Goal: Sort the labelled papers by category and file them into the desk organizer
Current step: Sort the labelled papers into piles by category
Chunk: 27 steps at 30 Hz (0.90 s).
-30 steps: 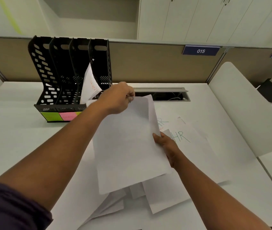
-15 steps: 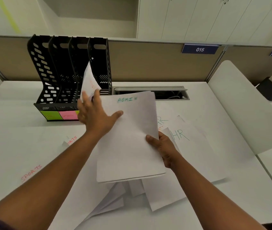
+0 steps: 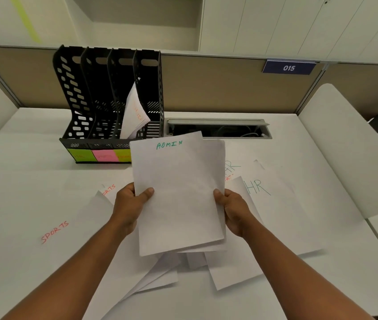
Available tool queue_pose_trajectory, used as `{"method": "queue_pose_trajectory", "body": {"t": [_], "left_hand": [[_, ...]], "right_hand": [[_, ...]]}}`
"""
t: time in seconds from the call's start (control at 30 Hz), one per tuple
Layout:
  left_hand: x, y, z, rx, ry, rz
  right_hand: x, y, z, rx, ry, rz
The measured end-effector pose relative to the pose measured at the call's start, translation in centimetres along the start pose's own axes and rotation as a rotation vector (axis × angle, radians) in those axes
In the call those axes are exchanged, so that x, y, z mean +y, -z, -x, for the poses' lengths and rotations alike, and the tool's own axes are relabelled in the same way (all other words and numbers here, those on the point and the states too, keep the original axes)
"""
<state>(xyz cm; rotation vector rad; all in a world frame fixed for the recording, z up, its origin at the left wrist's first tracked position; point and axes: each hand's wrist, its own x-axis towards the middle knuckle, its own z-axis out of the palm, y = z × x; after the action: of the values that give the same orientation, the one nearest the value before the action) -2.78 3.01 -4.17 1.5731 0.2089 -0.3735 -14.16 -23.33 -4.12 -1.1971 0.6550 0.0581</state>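
Your worktop (image 3: pixel 21 192) is carpeted with loose sheets: a SPORTS sheet (image 3: pixel 54 232) off to the left, HR sheets (image 3: pixel 275 204) on the right, more fanned out under your arms. The organizer (image 3: pixel 109 107) sits at the back left with four slots, coloured tabs along its front, and one sheet (image 3: pixel 134 114) already leaning in the third slot from the left.

The stack (image 3: pixel 178 195) you're holding is above the pile, just in front of the organizer, with ADMIN on top. It looks like several sheets, and the edges aren't squared.

What I'd watch: I can't read the tabs from here, so it'd be easy to drop the stack in the wrong slot. And only the top label shows, so a stray HR or SPORTS sheet underneath could ride along. Skewed edges may also catch on a divider and crumple, or a lower sheet could slip out.

Your left hand (image 3: pixel 130 206) grips the left edge, thumb on top, fingers hidden behind. Your right hand (image 3: pixel 234 209) pinches the right edge the same way. Both forearms reach forward, angled in toward each other.
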Motion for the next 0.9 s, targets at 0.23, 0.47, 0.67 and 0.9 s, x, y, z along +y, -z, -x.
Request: {"method": "queue_pose_trajectory", "body": {"t": [0.23,0.47,0.67,0.9], "left_hand": [[-0.7,0.8,-0.1,-0.102,0.041,0.168],[-1.3,1.5,-0.3,-0.109,0.051,0.203],[-1.7,1.4,-0.1,-0.103,0.070,0.257],[-1.8,1.5,0.1,-0.110,0.065,0.268]], "right_hand": [[0.0,0.0,0.1,0.079,0.076,0.056],[-0.5,-0.1,0.4,0.113,0.193,0.087],[-0.7,-0.4,0.7,0.231,0.296,0.146],[-1.2,-0.8,1.2,0.081,0.162,0.095]]}}
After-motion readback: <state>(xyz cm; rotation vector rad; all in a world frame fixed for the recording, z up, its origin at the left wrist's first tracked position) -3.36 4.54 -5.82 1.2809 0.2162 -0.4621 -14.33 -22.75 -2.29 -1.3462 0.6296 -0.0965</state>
